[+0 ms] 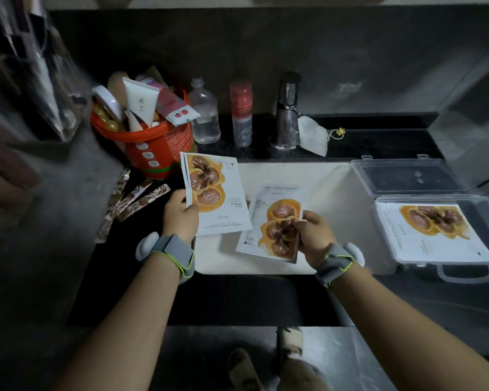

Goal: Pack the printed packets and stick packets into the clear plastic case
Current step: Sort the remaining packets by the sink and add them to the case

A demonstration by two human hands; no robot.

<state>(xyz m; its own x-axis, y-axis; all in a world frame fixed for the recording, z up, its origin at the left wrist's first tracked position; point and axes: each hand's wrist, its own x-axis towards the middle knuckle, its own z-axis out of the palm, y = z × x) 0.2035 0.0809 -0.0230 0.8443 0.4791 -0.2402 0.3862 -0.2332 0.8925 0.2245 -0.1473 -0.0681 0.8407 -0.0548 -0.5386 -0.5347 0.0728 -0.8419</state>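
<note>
My left hand (pixel 180 214) grips the lower left edge of a small stack of white printed packets (pixel 218 193) showing orange-and-brown fruit, held above the white mat (pixel 331 193). On another printed packet (pixel 271 221) lying on the mat, my right hand (pixel 312 232) pinches the right edge. The clear plastic case (pixel 463 273) lies open at the right, its lid (pixel 407 176) flipped back. One printed packet (pixel 432 232) lies flat inside it. Several brown patterned stick packets (pixel 130 201) lie fanned out on the dark counter, left of my left hand.
An orange bucket (pixel 156 148) stuffed with tubes and sachets stands behind the stick packets. A clear bottle (pixel 205 114), a red-capped spray bottle (pixel 241 114), a dark metal vessel (pixel 288 114) and a white face mask (pixel 312 135) line the back ledge. Feet in sandals show below.
</note>
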